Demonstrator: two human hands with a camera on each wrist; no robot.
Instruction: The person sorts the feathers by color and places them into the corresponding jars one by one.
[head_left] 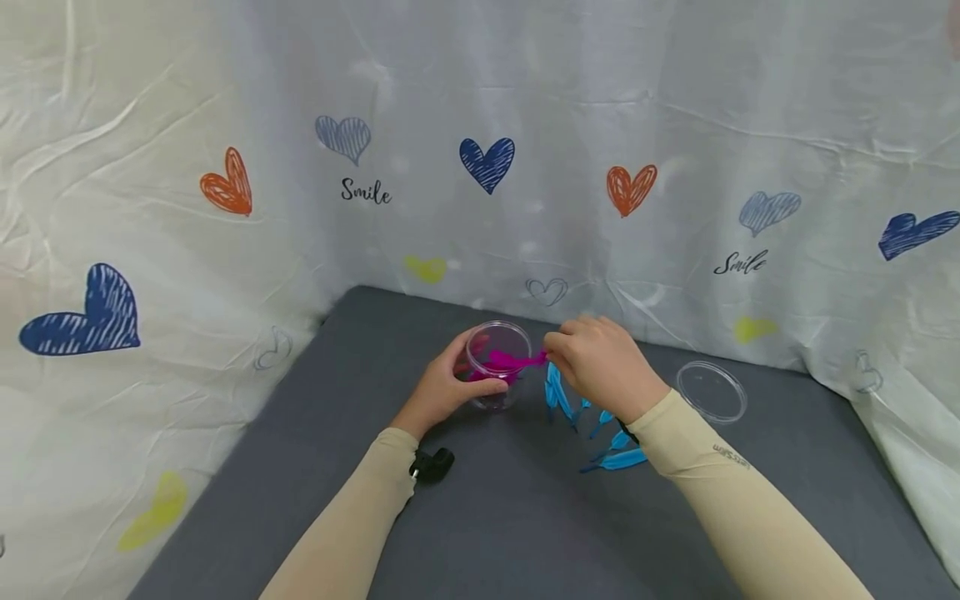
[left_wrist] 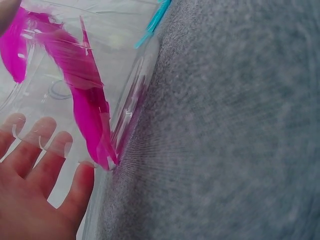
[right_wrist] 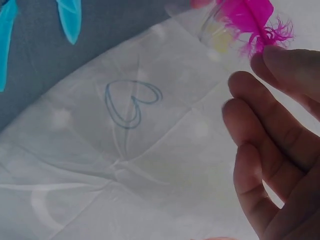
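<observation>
A clear plastic jar [head_left: 495, 402] stands tilted on the dark tabletop, and my left hand [head_left: 441, 385] grips it round the side, thumb in front and fingers behind. Magenta feathers [left_wrist: 87, 107] lie inside and show through its wall in the left wrist view. At the jar's mouth my right hand [head_left: 604, 368] pinches the tip of a magenta feather [right_wrist: 252, 17] between thumb and index finger. The feather's other end reaches over the opening. In the right wrist view the remaining fingers are loosely curled below the pinch.
Several blue feathers [head_left: 624, 459] lie on the grey table [head_left: 495, 517] beneath and left of the right forearm. A round clear lid [head_left: 711, 392] rests to the right. Behind the table hangs a white curtain [head_left: 555, 100] printed with hearts.
</observation>
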